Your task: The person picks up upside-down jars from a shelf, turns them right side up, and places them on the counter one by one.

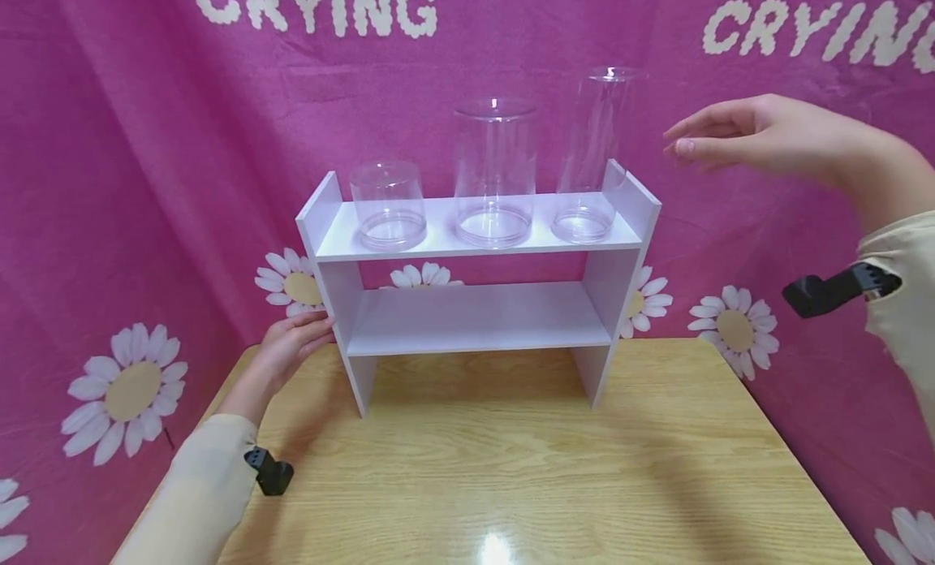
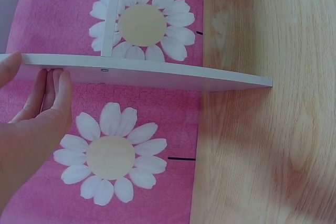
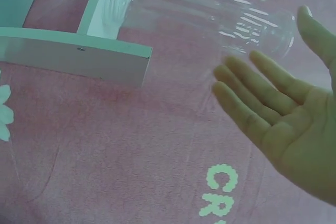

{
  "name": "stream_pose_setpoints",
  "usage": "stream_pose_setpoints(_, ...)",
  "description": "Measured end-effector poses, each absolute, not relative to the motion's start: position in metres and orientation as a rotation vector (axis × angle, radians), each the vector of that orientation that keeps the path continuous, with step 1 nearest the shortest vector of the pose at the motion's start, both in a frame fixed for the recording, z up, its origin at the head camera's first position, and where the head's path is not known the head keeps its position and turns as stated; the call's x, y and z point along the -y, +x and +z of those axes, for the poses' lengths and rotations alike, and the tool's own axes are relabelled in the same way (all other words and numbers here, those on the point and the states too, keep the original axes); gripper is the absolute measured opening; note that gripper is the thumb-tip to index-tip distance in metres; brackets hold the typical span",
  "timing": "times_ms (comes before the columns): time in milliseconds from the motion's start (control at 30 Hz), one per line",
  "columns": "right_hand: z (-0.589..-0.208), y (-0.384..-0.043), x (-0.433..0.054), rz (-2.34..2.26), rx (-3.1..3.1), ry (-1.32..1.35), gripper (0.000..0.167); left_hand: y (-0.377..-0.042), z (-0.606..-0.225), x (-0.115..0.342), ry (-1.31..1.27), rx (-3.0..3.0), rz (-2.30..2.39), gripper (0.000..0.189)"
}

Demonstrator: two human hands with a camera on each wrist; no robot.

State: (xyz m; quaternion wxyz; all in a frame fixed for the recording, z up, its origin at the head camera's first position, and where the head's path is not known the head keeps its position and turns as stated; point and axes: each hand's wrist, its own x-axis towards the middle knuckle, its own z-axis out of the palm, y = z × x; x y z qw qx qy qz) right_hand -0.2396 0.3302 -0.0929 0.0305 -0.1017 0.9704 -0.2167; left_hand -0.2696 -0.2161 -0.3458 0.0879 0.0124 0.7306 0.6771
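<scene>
A small white two-tier shelf [image 1: 478, 317] stands on the wooden table. On its top tier, three clear cylinders stand upright: a short wide one [image 1: 388, 208], a taller wide one [image 1: 494, 171] and a tall narrow one [image 1: 593, 155]. My left hand [image 1: 295, 346] touches the outer face of the shelf's left side panel [image 2: 157, 77] with fairly straight fingers, the thumb near the panel's edge. Off to the right, my right hand [image 1: 774, 139] is raised in the air beside the tall narrow cylinder. Its fingers are extended, apart from the glass and holding nothing, as the right wrist view shows.
The lower tier [image 1: 478, 317] lies beneath the cylinders. A pink cloth [image 1: 219, 102] with daisies and white lettering hangs behind and beside the table [image 1: 475, 467]. A black wrist camera [image 1: 821, 293] sits on the right sleeve, another [image 1: 270, 472] on the left.
</scene>
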Motion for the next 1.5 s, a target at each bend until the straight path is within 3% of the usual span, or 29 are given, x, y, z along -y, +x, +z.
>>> stream_pose_setpoints(767, -0.083, -0.281, -0.306, -0.908, -2.988, -0.208, 0.075, -0.266, -0.343, 0.217, -0.022, -2.186, 1.964, 0.064)
stream_pose_setpoints(1067, -0.076, -0.301, -0.28, -1.452, -2.725, -0.137, 0.082, -0.269, -0.344, 0.216, 0.006, -2.163, 2.031, 0.064)
stream_pose_setpoints(1500, -0.08, -0.309, -0.25, -1.724, -2.587, -0.103, 0.084, -0.269, -0.345, 0.216, 0.026, -2.178, 2.044, 0.062)
